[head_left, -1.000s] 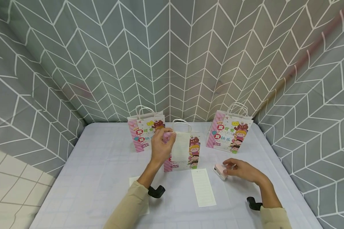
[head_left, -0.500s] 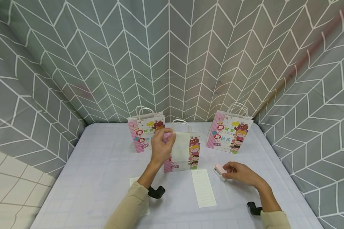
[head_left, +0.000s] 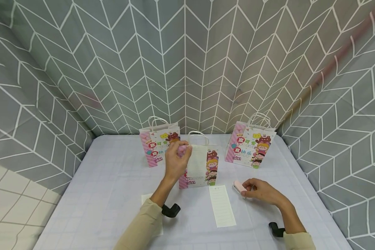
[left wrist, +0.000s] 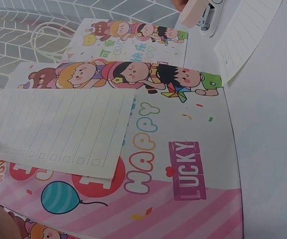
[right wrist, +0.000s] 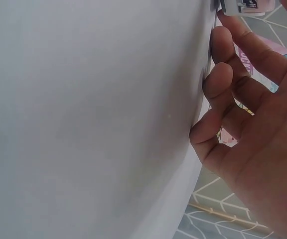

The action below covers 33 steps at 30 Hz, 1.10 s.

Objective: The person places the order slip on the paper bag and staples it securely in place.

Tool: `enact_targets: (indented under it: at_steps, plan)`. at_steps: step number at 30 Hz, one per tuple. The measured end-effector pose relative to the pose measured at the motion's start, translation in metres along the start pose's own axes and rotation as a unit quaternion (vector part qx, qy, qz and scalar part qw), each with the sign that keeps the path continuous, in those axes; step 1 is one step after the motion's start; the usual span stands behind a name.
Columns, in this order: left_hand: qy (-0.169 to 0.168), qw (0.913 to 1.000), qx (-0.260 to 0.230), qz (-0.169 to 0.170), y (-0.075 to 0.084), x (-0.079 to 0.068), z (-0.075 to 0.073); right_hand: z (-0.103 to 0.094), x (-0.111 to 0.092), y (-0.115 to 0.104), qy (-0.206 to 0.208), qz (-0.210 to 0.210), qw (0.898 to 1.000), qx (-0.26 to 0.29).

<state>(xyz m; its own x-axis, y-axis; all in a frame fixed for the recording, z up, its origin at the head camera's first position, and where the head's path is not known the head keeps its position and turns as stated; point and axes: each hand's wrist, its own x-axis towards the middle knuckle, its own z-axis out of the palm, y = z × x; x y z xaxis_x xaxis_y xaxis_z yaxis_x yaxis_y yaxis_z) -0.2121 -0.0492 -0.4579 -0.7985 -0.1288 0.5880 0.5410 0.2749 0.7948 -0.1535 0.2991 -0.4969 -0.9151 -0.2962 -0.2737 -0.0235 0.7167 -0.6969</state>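
Note:
In the head view my left hand (head_left: 176,159) pinches a lined paper slip (head_left: 197,161) against the upper front of the middle paper gift bag (head_left: 211,166). The left wrist view shows the slip's ruled lines and checkboxes over the bag's cartoon print; only bits of the hand show at its left edge. My right hand (head_left: 260,191) holds a small pink stapler (head_left: 238,186) by its near end, between thumb and fingers, at the table surface. In the right wrist view the stapler (right wrist: 248,6) is cut off by the top edge, and the other fingers are curled near the tabletop.
Two matching gift bags stand behind, one at left (head_left: 153,146) and one at right (head_left: 250,144). A second lined slip (head_left: 222,206) lies in front of the middle bag. Another slip (head_left: 157,227) is partly under my left forearm. A patterned curtain (head_left: 187,69) surrounds the table.
My right hand has shifted slightly toward me, its fingers closing in on the stapler's near end, and the stapler has turned a little. My left hand, the slip and the bags keep their places.

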Motion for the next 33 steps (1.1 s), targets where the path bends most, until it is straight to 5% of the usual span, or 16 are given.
enact_targets:
  at_steps: [20, 33]
  plan:
    - [0.009, 0.9999, -0.007, -0.006, -0.001, -0.003, 0.0, 0.007, 0.003, -0.006, -0.018, 0.012, 1.0, 0.014]
    - [0.011, 0.9998, -0.014, -0.006, 0.0, -0.001, 0.002, -0.001, 0.015, -0.027, 0.025, -0.028, 0.999, 0.012]
